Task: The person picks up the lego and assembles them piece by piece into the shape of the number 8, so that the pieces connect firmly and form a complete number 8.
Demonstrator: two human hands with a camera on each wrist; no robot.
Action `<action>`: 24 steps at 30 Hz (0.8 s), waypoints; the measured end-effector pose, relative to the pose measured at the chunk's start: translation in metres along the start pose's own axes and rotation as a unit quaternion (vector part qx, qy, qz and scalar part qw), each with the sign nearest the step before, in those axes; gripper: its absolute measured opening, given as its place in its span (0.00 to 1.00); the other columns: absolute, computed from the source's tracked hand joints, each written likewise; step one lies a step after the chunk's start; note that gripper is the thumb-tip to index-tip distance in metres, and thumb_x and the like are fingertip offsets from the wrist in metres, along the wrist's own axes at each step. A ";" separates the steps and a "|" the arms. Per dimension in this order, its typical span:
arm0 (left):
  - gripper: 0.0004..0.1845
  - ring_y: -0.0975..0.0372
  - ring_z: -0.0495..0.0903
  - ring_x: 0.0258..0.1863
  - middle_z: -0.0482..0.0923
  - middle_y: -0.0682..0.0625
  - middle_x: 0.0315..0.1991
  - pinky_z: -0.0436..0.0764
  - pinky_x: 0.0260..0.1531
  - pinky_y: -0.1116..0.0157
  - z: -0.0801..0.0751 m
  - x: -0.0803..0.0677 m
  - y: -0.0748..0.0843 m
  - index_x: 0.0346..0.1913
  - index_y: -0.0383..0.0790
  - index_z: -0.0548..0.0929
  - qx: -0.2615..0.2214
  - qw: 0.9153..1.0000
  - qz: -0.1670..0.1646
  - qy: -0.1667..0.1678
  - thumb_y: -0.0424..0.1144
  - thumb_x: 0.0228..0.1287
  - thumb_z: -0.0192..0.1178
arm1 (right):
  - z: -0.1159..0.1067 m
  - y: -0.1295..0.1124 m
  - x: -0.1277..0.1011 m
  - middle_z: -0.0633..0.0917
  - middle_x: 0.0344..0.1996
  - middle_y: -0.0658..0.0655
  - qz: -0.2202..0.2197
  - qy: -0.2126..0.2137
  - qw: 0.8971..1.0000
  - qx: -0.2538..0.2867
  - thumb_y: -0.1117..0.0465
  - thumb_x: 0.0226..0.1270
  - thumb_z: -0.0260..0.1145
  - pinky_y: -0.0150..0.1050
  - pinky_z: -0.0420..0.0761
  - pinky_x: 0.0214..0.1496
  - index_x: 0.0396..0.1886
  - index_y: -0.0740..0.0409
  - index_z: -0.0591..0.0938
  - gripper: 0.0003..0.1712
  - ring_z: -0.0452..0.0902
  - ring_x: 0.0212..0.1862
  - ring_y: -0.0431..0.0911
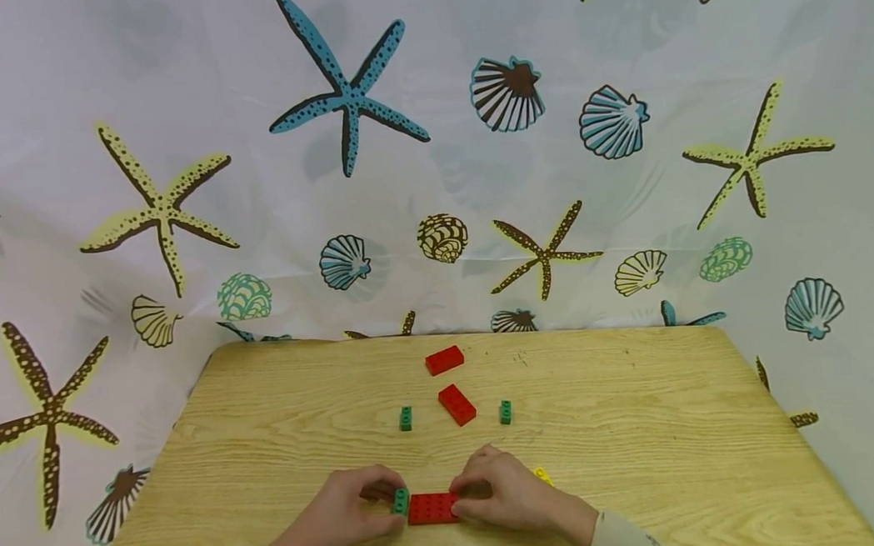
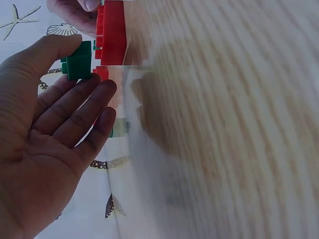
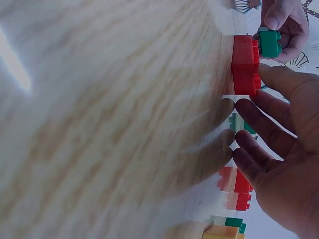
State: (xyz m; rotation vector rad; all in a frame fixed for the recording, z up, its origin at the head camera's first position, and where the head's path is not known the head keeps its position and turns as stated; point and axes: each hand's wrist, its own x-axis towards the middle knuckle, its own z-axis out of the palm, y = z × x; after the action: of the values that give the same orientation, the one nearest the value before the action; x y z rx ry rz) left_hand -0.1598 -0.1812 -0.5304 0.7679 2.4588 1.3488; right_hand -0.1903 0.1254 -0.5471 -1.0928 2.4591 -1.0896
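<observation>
Near the table's front edge lies a flat red brick (image 1: 432,508) (image 2: 112,35) (image 3: 244,64). My right hand (image 1: 467,497) (image 3: 255,97) holds its right end with the fingertips. My left hand (image 1: 382,500) (image 2: 85,74) pinches a small green brick (image 1: 400,501) (image 2: 79,60) (image 3: 270,43) between thumb and fingertips, right by the red brick's left end. I cannot tell whether the two bricks touch.
Farther back on the wooden table (image 1: 642,427) lie two red bricks (image 1: 444,359) (image 1: 457,404) and two small green bricks (image 1: 405,418) (image 1: 505,412). A yellow brick (image 1: 543,474) peeks out behind my right hand. A seashell-print curtain (image 1: 429,140) hangs behind the table.
</observation>
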 end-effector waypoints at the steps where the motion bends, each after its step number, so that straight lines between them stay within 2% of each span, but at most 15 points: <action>1: 0.19 0.67 0.88 0.46 0.89 0.54 0.47 0.87 0.50 0.63 0.001 0.001 0.000 0.53 0.40 0.87 0.001 1.000 -0.001 -0.001 0.45 0.64 0.76 | 0.000 0.000 0.000 0.88 0.44 0.40 -0.005 0.001 1.000 -0.001 0.49 0.76 0.70 0.30 0.76 0.56 0.52 0.49 0.91 0.14 0.72 0.52 0.32; 7: 0.18 0.68 0.87 0.46 0.89 0.55 0.47 0.86 0.50 0.64 0.003 0.005 0.003 0.53 0.42 0.87 -0.002 1.000 -0.024 -0.013 0.46 0.65 0.76 | 0.000 0.005 0.000 0.89 0.44 0.43 -0.048 0.006 0.998 -0.028 0.49 0.78 0.68 0.32 0.77 0.52 0.52 0.52 0.91 0.15 0.74 0.51 0.35; 13: 0.17 0.68 0.87 0.46 0.89 0.56 0.47 0.86 0.50 0.64 0.004 0.007 0.007 0.52 0.45 0.87 -0.004 0.999 -0.036 -0.024 0.46 0.64 0.76 | -0.001 -0.004 0.000 0.89 0.44 0.43 -0.002 0.002 1.000 -0.013 0.50 0.75 0.71 0.30 0.77 0.56 0.51 0.50 0.91 0.14 0.73 0.52 0.33; 19: 0.17 0.67 0.87 0.47 0.89 0.56 0.47 0.86 0.50 0.65 0.003 0.009 0.008 0.52 0.46 0.86 -0.003 0.998 -0.048 -0.031 0.46 0.65 0.76 | -0.003 -0.008 0.000 0.89 0.44 0.43 0.003 0.001 1.000 -0.020 0.50 0.75 0.71 0.30 0.76 0.56 0.51 0.50 0.91 0.13 0.73 0.51 0.33; 24: 0.17 0.68 0.86 0.46 0.88 0.58 0.46 0.86 0.50 0.66 0.004 0.010 0.007 0.52 0.47 0.87 0.004 0.998 -0.046 -0.031 0.46 0.65 0.76 | -0.003 -0.007 0.000 0.89 0.43 0.43 0.000 0.001 1.000 -0.022 0.50 0.75 0.71 0.30 0.76 0.56 0.51 0.50 0.91 0.13 0.73 0.51 0.33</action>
State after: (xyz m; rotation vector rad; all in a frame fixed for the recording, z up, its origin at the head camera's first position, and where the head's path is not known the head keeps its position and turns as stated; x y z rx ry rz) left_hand -0.1641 -0.1691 -0.5262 0.6790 2.4216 1.2631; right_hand -0.1882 0.1236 -0.5399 -1.1045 2.4959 -1.0405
